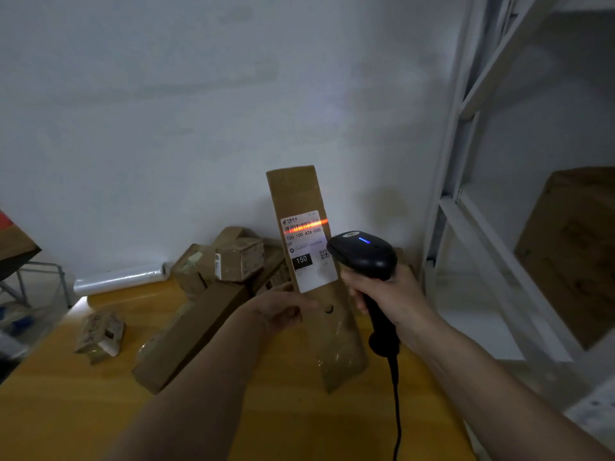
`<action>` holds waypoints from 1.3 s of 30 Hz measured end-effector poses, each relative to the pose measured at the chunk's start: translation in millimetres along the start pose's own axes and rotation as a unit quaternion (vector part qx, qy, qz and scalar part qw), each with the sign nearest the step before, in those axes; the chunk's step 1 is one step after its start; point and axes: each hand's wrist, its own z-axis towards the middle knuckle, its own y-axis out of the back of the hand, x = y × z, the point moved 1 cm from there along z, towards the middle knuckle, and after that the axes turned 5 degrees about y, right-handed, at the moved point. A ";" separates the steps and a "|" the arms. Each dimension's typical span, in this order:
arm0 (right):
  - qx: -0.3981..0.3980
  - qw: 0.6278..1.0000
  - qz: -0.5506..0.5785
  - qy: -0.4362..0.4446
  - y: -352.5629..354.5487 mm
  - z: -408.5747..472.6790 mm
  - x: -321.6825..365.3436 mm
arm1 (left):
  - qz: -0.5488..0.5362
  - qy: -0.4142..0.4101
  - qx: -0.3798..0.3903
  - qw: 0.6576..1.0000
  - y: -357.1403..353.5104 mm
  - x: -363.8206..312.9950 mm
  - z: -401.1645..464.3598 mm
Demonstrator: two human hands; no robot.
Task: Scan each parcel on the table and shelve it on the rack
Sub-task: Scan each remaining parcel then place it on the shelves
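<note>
Head view, items recorded in descending order of size. White wall (pixel 199 111) fills the background from 9 to 1 o'clock. White metal rack (pixel 472 207) stands at 3 o'clock; one large brown carton (pixel 572 254) sits on a shelf of it. Yellow worktop (pixel 283 410) occupies the lower centre.

Long parcel (pixel 309 261), flat brown cardboard, is held upright at frame centre, tilted slightly, its lower end at or just above the worktop (contact cannot be confirmed). A white shipping label (pixel 307 251) faces the camera, and a red scan line (pixel 307 225) crosses the barcode near the top of the label.

A second long box (pixel 193 334) lies flat on the worktop at 8 o'clock. Behind it, against the wall, a heap of small parcels (pixel 233 257). A roll of clear film (pixel 119 279) lies at 9 o'clock, and a small taped parcel (pixel 100 334) lies apart from the heap, nearer the left edge.

Left hand (pixel 283 307): fingers gripping the left edge of the long parcel, below the label. Right hand (pixel 386 294): fingers wrapped round the handle of a black corded scanner (pixel 362 254), head aimed at the label, blue indicator lit.
</note>
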 end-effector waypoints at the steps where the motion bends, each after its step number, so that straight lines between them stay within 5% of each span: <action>1: -0.008 1.000 0.007 -0.015 3.8 -1.8 -5.1 | 0.004 0.006 0.007 1.000 -5.6 7.7 1.3; 15: -0.150 0.986 0.012 -0.075 46.5 -110.0 -40.0 | 0.033 0.065 0.019 0.997 -71.0 89.1 -48.9; 27: -0.256 0.961 0.013 -0.106 34.1 -267.8 -61.2 | 0.196 0.164 0.083 0.963 -90.3 198.9 -141.5; 39: -0.336 0.941 0.017 -0.041 116.8 -371.2 -33.6 | 0.235 0.079 0.152 0.957 -224.9 192.6 -182.0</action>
